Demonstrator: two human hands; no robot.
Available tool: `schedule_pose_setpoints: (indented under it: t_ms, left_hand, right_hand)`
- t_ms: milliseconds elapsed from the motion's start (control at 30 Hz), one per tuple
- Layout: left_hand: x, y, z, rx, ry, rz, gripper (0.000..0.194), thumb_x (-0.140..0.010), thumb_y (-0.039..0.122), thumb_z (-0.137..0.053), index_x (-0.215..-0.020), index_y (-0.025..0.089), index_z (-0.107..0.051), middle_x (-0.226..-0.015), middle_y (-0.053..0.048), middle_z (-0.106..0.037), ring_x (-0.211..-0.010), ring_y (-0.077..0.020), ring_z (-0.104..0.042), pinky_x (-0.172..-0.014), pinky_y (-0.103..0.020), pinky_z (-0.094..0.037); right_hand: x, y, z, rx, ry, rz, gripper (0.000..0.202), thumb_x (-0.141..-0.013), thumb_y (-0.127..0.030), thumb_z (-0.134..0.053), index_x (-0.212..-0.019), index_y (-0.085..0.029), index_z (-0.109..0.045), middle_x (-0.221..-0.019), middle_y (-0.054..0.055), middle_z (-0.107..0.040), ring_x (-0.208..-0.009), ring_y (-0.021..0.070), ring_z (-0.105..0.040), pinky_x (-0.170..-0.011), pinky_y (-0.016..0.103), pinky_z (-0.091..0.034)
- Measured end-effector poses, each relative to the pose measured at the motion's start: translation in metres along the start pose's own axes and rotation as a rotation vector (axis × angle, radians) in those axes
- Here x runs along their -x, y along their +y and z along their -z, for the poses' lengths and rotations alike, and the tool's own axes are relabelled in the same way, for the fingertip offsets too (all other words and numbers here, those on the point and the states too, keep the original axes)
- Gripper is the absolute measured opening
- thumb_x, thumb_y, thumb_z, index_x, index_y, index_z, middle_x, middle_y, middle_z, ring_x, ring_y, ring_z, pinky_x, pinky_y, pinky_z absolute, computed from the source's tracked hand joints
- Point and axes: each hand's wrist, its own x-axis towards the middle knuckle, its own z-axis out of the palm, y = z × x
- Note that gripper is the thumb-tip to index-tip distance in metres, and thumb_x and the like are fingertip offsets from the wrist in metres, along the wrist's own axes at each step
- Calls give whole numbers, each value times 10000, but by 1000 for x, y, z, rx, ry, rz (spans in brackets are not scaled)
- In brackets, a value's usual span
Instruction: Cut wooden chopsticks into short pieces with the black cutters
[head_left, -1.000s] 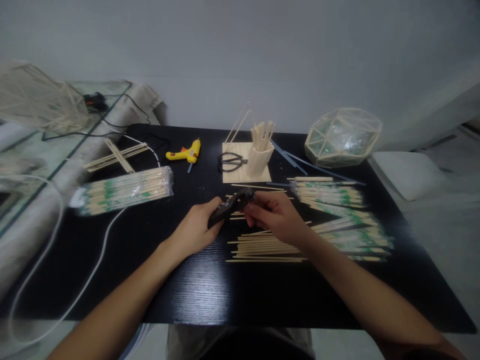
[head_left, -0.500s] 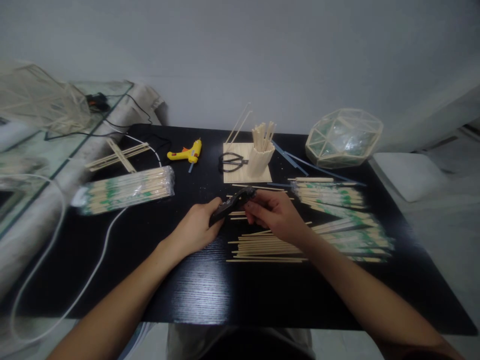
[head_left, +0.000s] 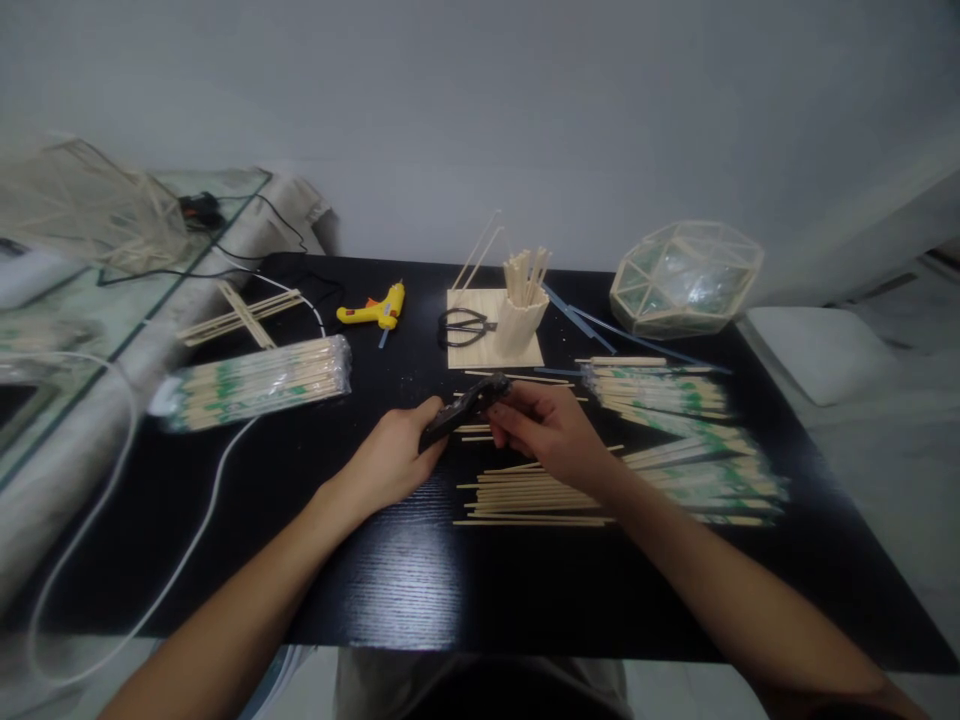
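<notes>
My left hand (head_left: 397, 450) is closed around the handles of a black plier-like hand tool (head_left: 466, 408), held slanting above the table with its head pointing up and right. Close by the tool's head is my right hand (head_left: 546, 425), its fingers pinched together. What they pinch is hidden or too small to make out. Loose wooden sticks (head_left: 532, 497) lie side by side beneath my right hand and wrist. A few more thin sticks (head_left: 517, 376) rest behind the tool.
Behind the hands, a wooden base (head_left: 469, 352) bears a stick-walled holder (head_left: 517, 325) full of sticks and black scissors (head_left: 463, 326). A yellow glue gun (head_left: 379, 307) and packed sticks (head_left: 255, 380) lie left. Stick packs (head_left: 667, 390) and a faceted frame (head_left: 686, 280) occupy the right.
Both hands and the black tool stay in almost the same place. The whole view has shifted very slightly.
</notes>
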Motion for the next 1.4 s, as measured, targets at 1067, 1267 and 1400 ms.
schedule_pose_setpoints:
  t_ms: [1067, 1267, 1400]
  left_hand:
    - [-4, -4, 0, -188, 90, 79, 153, -921, 219, -544, -829, 240, -424, -699, -1, -600, -616, -191, -597, -603, -280, -365]
    - [-8, -2, 2, -531, 38, 186, 56, -933, 253, -538, -937, 230, -487, -901, -78, -726, -804, -278, -717, -649, -320, -408]
    - [-6, 5, 1, -654, -10, 205, 88, -936, 281, -546, -998, 225, -518, -974, -83, -740, -859, -291, -734, -659, -329, -443]
  right_hand:
    - [-2, -13, 11, 239, 39, 67, 282, -957, -382, -664, -775, -166, -670, -667, -4, -619, -607, 118, -522, -587, 257, -401]
    - [4, -19, 17, 525, 278, 292, 132, -942, -296, -711, -883, -179, -720, -571, -64, -506, -508, 94, -422, -520, 240, -355]
    - [6, -8, 10, 825, 228, 483, 160, -977, -239, -677, -1107, -176, -744, -708, -13, -706, -564, 117, -592, -627, 253, -473]
